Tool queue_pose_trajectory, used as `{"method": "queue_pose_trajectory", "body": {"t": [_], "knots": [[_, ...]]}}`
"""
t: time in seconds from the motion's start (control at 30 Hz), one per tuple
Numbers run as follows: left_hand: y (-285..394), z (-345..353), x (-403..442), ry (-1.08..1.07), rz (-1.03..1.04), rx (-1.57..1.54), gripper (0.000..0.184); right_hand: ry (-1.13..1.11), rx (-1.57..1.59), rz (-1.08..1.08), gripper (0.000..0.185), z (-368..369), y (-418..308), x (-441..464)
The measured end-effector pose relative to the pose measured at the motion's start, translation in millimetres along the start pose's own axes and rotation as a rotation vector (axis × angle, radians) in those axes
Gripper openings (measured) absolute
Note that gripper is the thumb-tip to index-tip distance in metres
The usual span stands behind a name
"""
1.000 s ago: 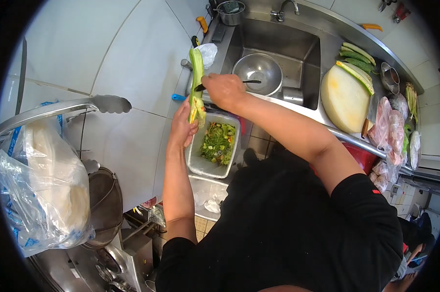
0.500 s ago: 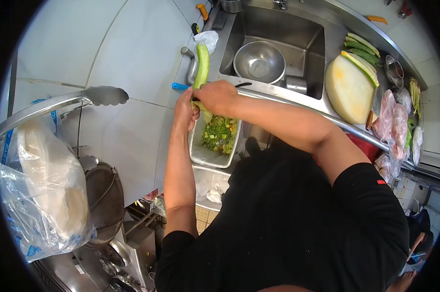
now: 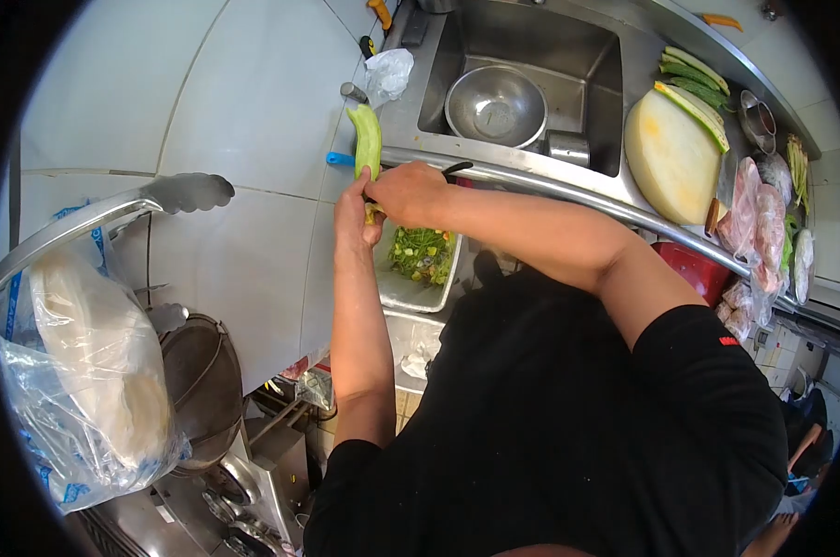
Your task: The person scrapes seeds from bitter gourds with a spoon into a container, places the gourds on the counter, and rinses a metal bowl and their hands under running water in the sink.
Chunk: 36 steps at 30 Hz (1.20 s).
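A pale green long gourd (image 3: 368, 139) points upward from my left hand (image 3: 353, 213), whose fingers are wrapped round its lower end. My right hand (image 3: 409, 193) is closed on a dark-handled tool (image 3: 458, 168) and presses against the lower part of the gourd, beside my left fingers. The tool's working end is hidden by the hand. Below both hands stands a pale bin (image 3: 443, 278) with green and yellow scraps (image 3: 422, 252) inside.
A sink (image 3: 582, 46) holds a metal bowl (image 3: 496, 107). On the right counter lie a cutting board (image 3: 670, 162), green gourds (image 3: 694, 79) and bagged food (image 3: 768, 232). Tongs (image 3: 76, 223) and a plastic bag (image 3: 104, 362) are at left. Another person's foot shows bottom right.
My right hand has moved down the gourd to its lower end, close to my left hand. The gourd's top sits lower in view. The view has shifted slightly.
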<state>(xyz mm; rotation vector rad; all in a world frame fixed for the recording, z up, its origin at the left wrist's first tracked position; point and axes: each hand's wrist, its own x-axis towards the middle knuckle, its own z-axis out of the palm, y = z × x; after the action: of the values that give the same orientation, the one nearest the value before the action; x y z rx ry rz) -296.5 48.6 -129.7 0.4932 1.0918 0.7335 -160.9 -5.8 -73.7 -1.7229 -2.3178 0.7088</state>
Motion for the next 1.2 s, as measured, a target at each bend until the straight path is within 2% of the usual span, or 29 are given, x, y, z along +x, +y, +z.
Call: {"method": "queue_pose_trajectory", "body": {"t": [0.1, 0.17, 0.3, 0.37, 0.43, 0.5, 0.53, 0.6, 0.63, 0.73, 0.8, 0.87, 0.93, 0.97, 1.0, 1.03, 1.07, 1.13, 1.17, 1.2], "knots": [[0.7, -10.6, 8.8, 0.016, -0.004, -0.043, 0.029, -0.066, 0.008, 0.019, 0.024, -9.4, -5.1, -3.1], [6.2, -19.2, 15.1, -0.102, -0.033, -0.005, 0.035, -0.062, -0.002, 0.005, 0.024, -2.6, -2.6, 1.0], [7.6, -17.1, 15.5, -0.058, -0.112, 0.023, 0.042, -0.016, 0.024, -0.045, 0.023, -6.7, -14.7, -5.5], [13.4, -17.8, 14.2, -0.053, -0.023, 0.170, 0.049, 0.010, 0.003, -0.049, 0.024, -2.3, -12.0, -2.6], [19.7, -24.4, 6.6, -0.092, 0.014, 0.165, 0.052, 0.019, -0.002, -0.051, 0.024, 11.8, -10.9, -1.7], [29.2, -48.3, 27.7, -0.165, 0.101, 0.221, 0.057, 0.078, 0.092, 0.057, 0.024, 15.7, -2.0, 6.9], [33.8, -49.7, 25.7, -0.164, 0.099, 0.223, 0.057, 0.078, 0.094, 0.057, 0.024, 13.5, 0.2, 8.8], [40.2, -47.9, 20.6, -0.116, 0.029, 0.268, 0.057, 0.282, 0.056, 0.059, 0.019, 6.5, 7.9, 12.1], [41.5, -38.4, 14.4, -0.120, 0.027, 0.271, 0.057, 0.312, 0.047, 0.048, 0.018, -0.1, 9.5, 15.2], [35.7, -22.0, 10.0, -0.201, 0.048, 0.210, 0.050, 0.198, 0.008, 0.087, 0.017, -18.3, 5.1, 21.3], [28.8, -18.9, 28.4, -0.133, 0.109, 0.198, 0.051, 0.013, -0.034, 0.057, 0.020, -15.1, -6.8, 18.0], [27.0, -11.9, 27.4, -0.056, 0.028, 0.159, 0.048, 0.130, -0.101, 0.067, 0.027, 21.7, -8.3, 20.8], [25.5, -11.5, 18.7, -0.050, 0.074, 0.244, 0.049, 0.174, 0.079, 0.020, 0.042, 21.2, -0.7, 3.8], [25.1, -16.3, 23.3, -0.039, 0.111, 0.305, 0.048, 0.194, 0.065, 0.078, 0.042, 22.8, 10.3, -0.3], [24.6, -21.9, 27.6, -0.023, 0.153, 0.365, 0.046, 0.227, 0.228, 0.145, 0.047, 28.1, 22.1, -2.4], [25.7, -23.1, 26.0, -0.104, 0.147, 0.405, 0.043, 0.266, 0.385, 0.200, 0.053, 28.8, 36.9, -6.7], [28.7, -19.0, 24.1, -0.178, 0.144, 0.444, 0.040, 0.288, 0.373, 0.232, 0.053, 26.0, 48.9, -14.4], [25.1, 11.2, 15.1, -0.261, 0.149, 0.552, 0.039, 0.440, 0.923, 0.465, 0.059, 20.4, 69.9, -27.9], [18.1, 28.6, 11.7, -0.310, 0.164, 0.654, 0.038, 0.424, 1.068, 0.555, 0.054, 27.1, 87.5, -25.6], [6.2, 48.9, 12.2, -0.338, 0.166, 0.660, 0.038, 0.561, 1.146, 0.549, 0.047, 20.0, 93.6, -39.6]]}}
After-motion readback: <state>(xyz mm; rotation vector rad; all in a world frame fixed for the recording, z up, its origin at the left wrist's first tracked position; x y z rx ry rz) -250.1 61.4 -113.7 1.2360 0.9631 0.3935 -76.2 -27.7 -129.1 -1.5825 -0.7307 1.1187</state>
